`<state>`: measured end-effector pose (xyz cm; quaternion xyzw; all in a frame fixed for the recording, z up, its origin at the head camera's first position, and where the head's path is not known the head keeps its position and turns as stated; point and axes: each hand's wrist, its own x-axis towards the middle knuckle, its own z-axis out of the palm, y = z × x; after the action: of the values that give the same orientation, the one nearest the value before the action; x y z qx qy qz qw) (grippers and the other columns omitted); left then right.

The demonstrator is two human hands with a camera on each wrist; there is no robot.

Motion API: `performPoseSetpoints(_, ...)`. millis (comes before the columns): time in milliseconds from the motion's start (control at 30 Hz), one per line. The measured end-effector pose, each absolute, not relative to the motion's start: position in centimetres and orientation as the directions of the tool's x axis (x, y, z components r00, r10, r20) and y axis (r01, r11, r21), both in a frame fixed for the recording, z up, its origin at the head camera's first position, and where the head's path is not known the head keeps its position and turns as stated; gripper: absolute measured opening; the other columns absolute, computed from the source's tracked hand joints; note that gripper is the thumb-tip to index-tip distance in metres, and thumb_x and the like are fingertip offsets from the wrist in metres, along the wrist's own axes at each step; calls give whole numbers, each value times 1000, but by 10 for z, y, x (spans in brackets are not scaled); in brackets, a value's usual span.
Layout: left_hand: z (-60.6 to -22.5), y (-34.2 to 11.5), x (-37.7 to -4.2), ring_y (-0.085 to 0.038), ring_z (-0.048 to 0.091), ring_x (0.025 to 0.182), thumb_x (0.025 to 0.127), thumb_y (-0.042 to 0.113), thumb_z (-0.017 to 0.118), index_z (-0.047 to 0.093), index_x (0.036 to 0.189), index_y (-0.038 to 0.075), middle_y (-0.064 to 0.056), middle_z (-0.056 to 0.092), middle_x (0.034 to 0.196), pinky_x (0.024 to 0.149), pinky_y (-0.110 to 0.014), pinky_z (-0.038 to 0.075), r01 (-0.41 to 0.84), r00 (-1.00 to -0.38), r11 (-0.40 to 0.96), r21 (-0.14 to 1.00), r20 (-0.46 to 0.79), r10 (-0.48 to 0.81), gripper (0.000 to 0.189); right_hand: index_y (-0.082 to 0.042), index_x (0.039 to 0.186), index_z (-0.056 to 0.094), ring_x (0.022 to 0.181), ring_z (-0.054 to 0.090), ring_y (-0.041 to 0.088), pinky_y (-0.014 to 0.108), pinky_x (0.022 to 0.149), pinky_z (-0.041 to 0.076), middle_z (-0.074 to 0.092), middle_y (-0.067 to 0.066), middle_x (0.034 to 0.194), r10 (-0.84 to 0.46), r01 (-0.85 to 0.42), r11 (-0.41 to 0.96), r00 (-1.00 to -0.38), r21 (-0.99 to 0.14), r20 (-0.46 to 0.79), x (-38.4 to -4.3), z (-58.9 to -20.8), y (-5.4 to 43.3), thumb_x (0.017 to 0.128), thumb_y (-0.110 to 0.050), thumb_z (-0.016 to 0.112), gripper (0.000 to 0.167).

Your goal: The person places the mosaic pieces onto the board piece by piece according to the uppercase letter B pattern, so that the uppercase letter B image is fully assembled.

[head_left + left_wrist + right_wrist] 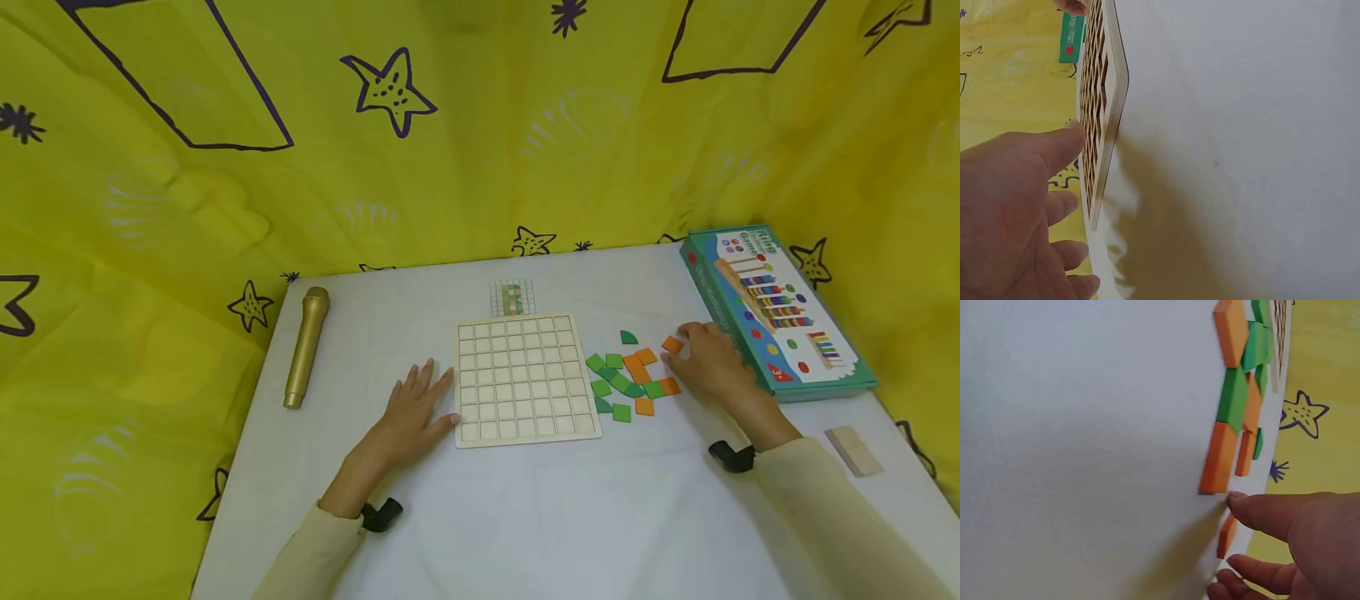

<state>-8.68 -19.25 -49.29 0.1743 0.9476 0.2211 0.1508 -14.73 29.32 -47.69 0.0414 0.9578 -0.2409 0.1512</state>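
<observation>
Beside the left edge of a pale wooden grid board (525,379) lies my left hand (408,417), its fingers spread and straight. The thumb tip comes close to the board's edge; whether they touch I cannot tell. My right hand (708,360) is at the right end of a scatter of tiles, its thumb and fingers around an orange square tile (672,344). In the right wrist view the orange tile (1227,536) lies between thumb and fingers, with no clear pinch. Orange and green squares and green curved pieces (628,337) lie between the board and this hand.
A small pattern card (513,297) touches the board's far edge. A gold microphone (306,348) lies at the left. On the right are a green game box (780,312), close to the right hand, and a small wooden block (853,451). Yellow cloth hangs behind the white table.
</observation>
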Motion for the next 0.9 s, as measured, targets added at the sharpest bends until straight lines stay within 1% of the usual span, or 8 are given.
performPoseSetpoints(133,-496,-188,-89,-43,2,163,110,47,53,28,169,19,-17,5,177,127,-68,7,274,-888,845,459,-217,406,70,9,143,46,122,39,52,77,94,41,39,35,141,6,145,868,-960,-475,-282,-150,-485,295,108,-25,57,50)
performPoseSetpoints(233,-497,-187,-90,-44,5,163,110,44,52,30,168,17,-19,7,176,127,-68,10,274,-888,853,445,-223,402,68,7,141,48,120,43,49,72,94,43,42,33,136,-14,128,858,-962,-497,-272,-151,-488,297,109,-20,54,42)
performPoseSetpoints(367,-498,-187,-89,-45,10,162,109,42,55,31,168,16,-22,10,175,126,-69,13,275,-894,858,435,-214,395,69,8,141,48,120,44,48,70,99,43,43,33,135,-41,115,839,-961,-532,-273,-152,-488,300,108,-16,53,41)
performPoseSetpoints(500,-497,-185,-90,-44,11,162,109,42,56,31,168,18,-22,11,175,127,-67,14,274,-895,862,425,-216,391,69,10,140,48,120,45,49,68,104,43,44,34,134,-61,103,826,-961,-554,-271,-153,-487,303,107,-13,54,41)
performPoseSetpoints(667,-496,-184,-91,-44,11,162,109,43,56,32,168,19,-22,12,175,128,-65,15,267,-894,867,420,-228,386,68,10,139,49,120,46,49,68,105,43,45,34,133,-72,90,825,-963,-558,-261,-155,-489,303,108,-12,52,38)
performPoseSetpoints(833,-496,-184,-92,-45,12,162,109,40,58,33,167,17,-24,14,174,127,-66,17,266,-896,862,432,-218,386,68,7,140,50,122,45,47,70,106,41,46,32,134,-60,99,825,-964,-557,-259,-161,-494,301,110,-12,50,36)
performPoseSetpoints(900,-496,-184,-92,-44,12,162,109,41,57,32,167,18,-23,14,175,128,-65,16,266,-895,865,425,-225,385,68,6,141,50,123,45,47,70,106,40,47,31,134,-56,103,823,-964,-558,-261,-164,-496,300,110,-13,50,36)
